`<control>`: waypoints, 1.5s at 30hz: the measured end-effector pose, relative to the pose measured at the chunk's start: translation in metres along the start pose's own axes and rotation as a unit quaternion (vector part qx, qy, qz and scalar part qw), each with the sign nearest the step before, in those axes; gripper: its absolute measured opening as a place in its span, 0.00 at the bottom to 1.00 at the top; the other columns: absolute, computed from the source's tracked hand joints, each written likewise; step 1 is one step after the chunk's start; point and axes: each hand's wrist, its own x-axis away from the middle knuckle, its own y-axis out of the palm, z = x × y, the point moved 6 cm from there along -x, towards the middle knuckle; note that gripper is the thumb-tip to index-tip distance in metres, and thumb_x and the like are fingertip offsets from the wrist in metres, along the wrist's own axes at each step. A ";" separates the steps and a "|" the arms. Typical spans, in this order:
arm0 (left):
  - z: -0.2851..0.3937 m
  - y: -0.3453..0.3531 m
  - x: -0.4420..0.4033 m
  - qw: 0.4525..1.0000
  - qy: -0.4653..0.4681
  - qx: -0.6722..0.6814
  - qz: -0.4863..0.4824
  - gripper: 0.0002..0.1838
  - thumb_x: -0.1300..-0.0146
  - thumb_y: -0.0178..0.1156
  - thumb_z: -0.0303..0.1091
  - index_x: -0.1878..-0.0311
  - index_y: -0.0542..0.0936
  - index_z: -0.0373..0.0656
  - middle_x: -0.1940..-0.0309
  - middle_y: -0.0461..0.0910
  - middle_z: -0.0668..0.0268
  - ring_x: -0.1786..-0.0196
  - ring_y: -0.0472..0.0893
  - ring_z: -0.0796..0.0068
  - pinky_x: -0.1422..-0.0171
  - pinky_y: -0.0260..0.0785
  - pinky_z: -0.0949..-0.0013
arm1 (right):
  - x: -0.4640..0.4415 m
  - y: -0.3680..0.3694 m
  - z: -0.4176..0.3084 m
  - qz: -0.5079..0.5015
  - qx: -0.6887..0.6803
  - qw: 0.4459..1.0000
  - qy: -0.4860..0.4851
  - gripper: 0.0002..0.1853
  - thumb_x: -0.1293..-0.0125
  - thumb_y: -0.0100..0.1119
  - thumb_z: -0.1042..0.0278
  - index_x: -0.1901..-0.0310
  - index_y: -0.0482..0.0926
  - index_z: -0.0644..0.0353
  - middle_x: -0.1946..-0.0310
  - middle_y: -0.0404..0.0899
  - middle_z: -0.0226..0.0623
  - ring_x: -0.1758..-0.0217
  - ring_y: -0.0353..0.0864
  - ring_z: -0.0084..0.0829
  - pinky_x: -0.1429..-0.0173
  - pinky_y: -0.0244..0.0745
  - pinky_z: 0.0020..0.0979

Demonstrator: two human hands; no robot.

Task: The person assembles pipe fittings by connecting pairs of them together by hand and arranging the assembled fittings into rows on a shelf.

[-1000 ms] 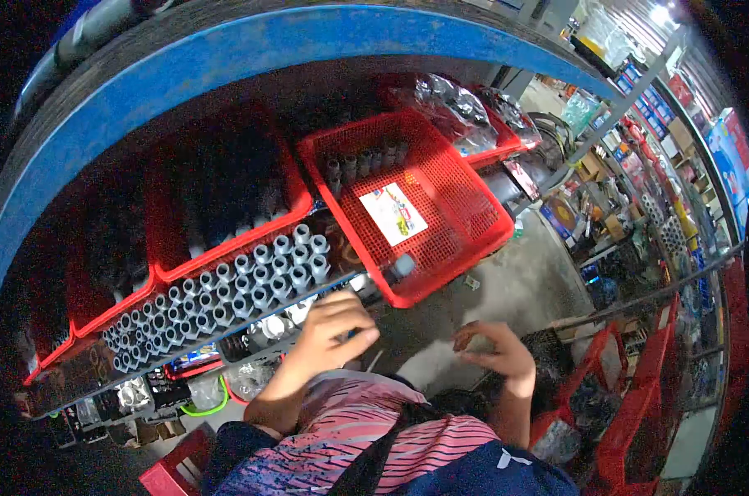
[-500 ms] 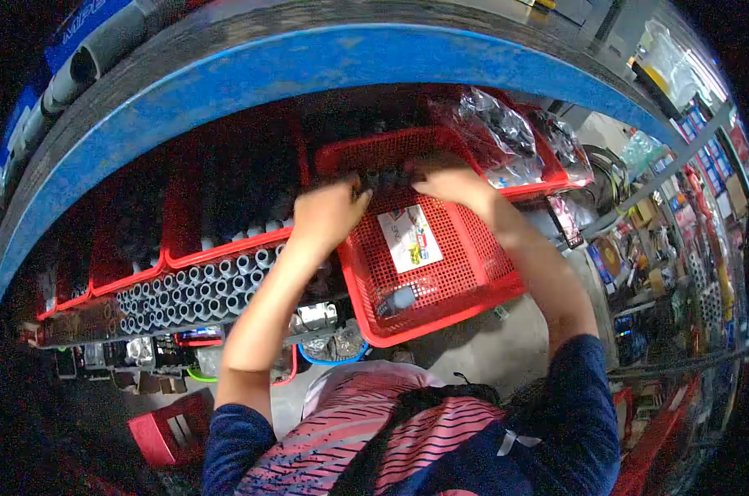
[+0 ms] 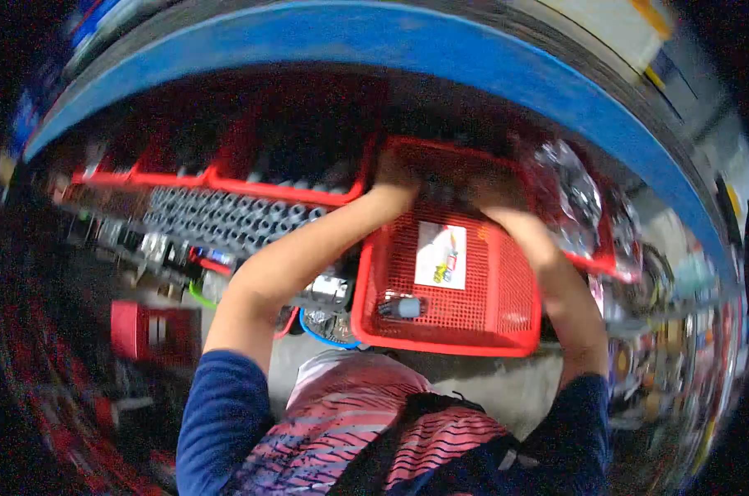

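Note:
Both forearms reach into the far end of a red perforated basket (image 3: 490, 339). My left hand (image 3: 398, 175) is at its far left side, in shadow and blurred, with the fingers hidden. Across from it, my right hand (image 3: 492, 197) is just as dark and smeared. Dim grey fittings (image 3: 442, 192) stand between the two hands; whether either hand grips one cannot be seen. A white label (image 3: 441, 255) lies on the basket floor, with a single grey fitting (image 3: 405, 307) near the front left corner.
Rows of grey pipe fittings (image 3: 226, 217) stand on the shelf to the left, before red bins (image 3: 283, 192). Clear plastic bags (image 3: 574, 197) fill a red bin at the right. A blue shelf beam (image 3: 374, 37) arches overhead. Below left is a red box (image 3: 135, 329).
Over the last second, both hands have moved from near the body into the basket's far end. Since half a second ago the view has turned, and the basket appears more upright.

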 end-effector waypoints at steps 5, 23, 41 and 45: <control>-0.012 0.029 0.001 0.997 0.050 -0.063 0.005 0.21 0.40 0.45 0.38 0.44 0.71 0.46 0.43 0.68 0.59 0.38 0.64 0.60 0.34 0.53 0.59 | 0.025 -0.113 -0.057 -0.122 0.082 0.988 0.053 0.16 0.46 0.56 0.57 0.61 0.76 0.61 0.64 0.77 0.46 0.61 0.75 0.47 0.56 0.70 0.41; 0.039 -0.232 0.251 0.899 -0.341 0.116 0.250 0.15 0.56 0.60 0.36 0.67 0.78 0.35 0.75 0.78 0.54 0.71 0.78 0.65 0.65 0.69 0.65 | 0.124 -0.188 -0.135 -0.024 -0.382 0.897 -0.223 0.17 0.60 0.68 0.63 0.68 0.76 0.58 0.70 0.75 0.36 0.67 0.74 0.37 0.58 0.70 0.42; -0.014 -0.350 0.578 0.750 -0.539 -0.024 0.382 0.12 0.44 0.56 0.32 0.58 0.73 0.38 0.73 0.70 0.58 0.69 0.70 0.66 0.63 0.62 0.67 | 0.057 -0.086 -0.436 -0.237 -0.537 0.729 -0.351 0.14 0.62 0.69 0.71 0.70 0.78 0.61 0.72 0.77 0.37 0.66 0.76 0.39 0.60 0.71 0.36; -0.027 -0.396 0.613 0.781 -0.501 -0.052 0.370 0.12 0.43 0.56 0.31 0.57 0.73 0.37 0.69 0.72 0.58 0.66 0.72 0.66 0.59 0.64 0.69 | 0.041 -0.073 -0.531 -0.256 -0.538 0.701 -0.392 0.13 0.59 0.68 0.68 0.68 0.78 0.59 0.71 0.77 0.37 0.66 0.76 0.38 0.59 0.70 0.35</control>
